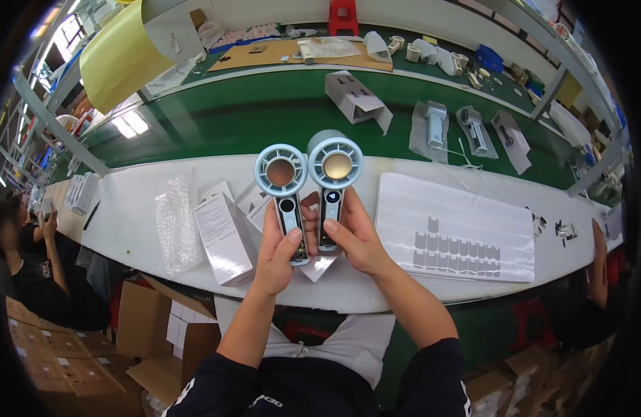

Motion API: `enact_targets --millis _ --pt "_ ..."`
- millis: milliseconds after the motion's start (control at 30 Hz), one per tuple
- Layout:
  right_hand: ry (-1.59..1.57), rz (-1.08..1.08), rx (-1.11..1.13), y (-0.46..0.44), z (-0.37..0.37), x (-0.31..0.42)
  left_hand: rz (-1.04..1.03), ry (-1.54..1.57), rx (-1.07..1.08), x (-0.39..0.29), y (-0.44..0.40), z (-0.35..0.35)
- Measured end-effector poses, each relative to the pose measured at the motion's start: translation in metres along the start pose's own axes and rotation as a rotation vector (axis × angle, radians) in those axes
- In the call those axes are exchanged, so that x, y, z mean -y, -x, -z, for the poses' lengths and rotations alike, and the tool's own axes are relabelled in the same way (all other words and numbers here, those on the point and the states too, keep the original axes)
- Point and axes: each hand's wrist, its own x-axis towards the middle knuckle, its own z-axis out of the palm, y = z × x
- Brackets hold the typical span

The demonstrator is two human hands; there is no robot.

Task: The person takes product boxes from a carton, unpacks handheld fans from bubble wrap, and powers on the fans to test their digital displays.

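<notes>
Along the white table [348, 292], things are told from left to right. Past its left end, a co-worker [39, 285] in dark clothes is seen with a hand raised. Small white boxes [80, 193] are stacked at the table's left end, and a black pen [91, 216] is laid near them. Bubble wrap [178, 229] is spread on the left part of the table, with a white box [225, 240] just beside it.

Over the middle of the table, two light blue fans are held up side by side, with their round heads up. The left fan [290, 219] is held by its handle in the left hand [275, 254], closed around it with the thumb pressed on the front. The right fan [331, 212] is held the same way in the right hand [358, 240], with the thumb on its handle.

Behind the table, on the green bench [265, 111], an open box [351, 97] is seen. Farther right there, two more fans [437, 125] are laid on clear wrap, with a flat box [511, 139] beside them.

A white sheet [456, 208] with rows of gray shapes is laid on the table's right part. Small black parts [565, 231] are scattered near its right end, where another person's arm [598, 264] is seen.
</notes>
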Motion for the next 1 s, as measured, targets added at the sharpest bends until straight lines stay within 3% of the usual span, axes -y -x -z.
enact_targets --millis 200,433,733,833,1000 --pt "0.004 -0.002 0.017 0.000 0.003 0.001 0.020 0.070 0.077 0.002 0.000 0.006" --pt "-0.002 -0.012 0.008 0.002 0.001 0.005 0.009 -0.005 -0.042 -0.001 0.001 -0.006" --pt "0.025 0.016 0.013 -0.001 0.000 0.003 0.004 0.001 -0.030 -0.001 0.001 -0.004" --pt "0.017 0.021 0.018 -0.001 0.000 0.003 0.027 0.077 0.071 0.003 0.002 0.008" --pt "0.000 0.000 0.027 0.001 0.002 0.001 0.031 0.076 0.050 0.001 0.004 0.004"
